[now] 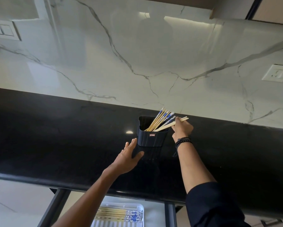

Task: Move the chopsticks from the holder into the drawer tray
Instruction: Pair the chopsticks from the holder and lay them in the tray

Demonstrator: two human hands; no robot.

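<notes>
A dark square holder (pixel 151 136) stands on the black counter near the marble wall. Several wooden chopsticks with blue-patterned tops (pixel 160 119) lean in it toward the right. My right hand (pixel 181 128) is at the holder's right rim, fingers closed on a pair of plain wooden chopsticks (pixel 167 125) whose lower ends are still inside the holder. My left hand (pixel 128 158) hovers open just left of and below the holder, not touching it. Below the counter edge, a white drawer tray (pixel 141 208) holds several chopsticks (pixel 119 214) lying side by side.
The black counter (pixel 55 136) runs across the view. The open drawer (pixel 55 207) with a dark frame sits under its front edge. A wall socket (pixel 275 73) is at the right and a switch panel (pixel 2 30) at the upper left.
</notes>
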